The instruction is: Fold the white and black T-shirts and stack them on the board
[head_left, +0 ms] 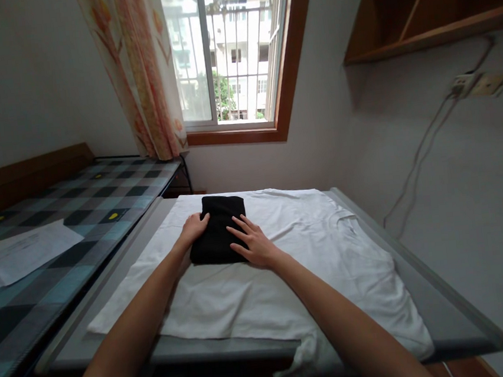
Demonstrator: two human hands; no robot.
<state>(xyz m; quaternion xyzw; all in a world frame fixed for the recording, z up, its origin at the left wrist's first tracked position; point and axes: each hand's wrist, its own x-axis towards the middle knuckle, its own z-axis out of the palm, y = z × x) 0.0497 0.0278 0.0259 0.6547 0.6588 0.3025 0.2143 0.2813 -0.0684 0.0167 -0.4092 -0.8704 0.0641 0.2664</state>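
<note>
A folded black cloth [218, 232] lies as a neat rectangle on a white T-shirt [319, 247]. At the cloth's left edge is my left hand [194, 226], its thumb on top and its fingers closed about the edge, partly hidden. My right hand [253, 243] rests flat on the cloth's right side with the fingers spread. The white T-shirt is spread out, lightly wrinkled, and one part of it hangs over the table's near edge.
Beneath the shirt is a grey-topped table [440, 295]. On the left a checked bed [80, 214] bears some white papers [30, 251]. A curtain [147, 74] hangs beside the window [239, 65]. A wooden shelf [432, 35] and a socket with cables [463, 82] are on the right wall.
</note>
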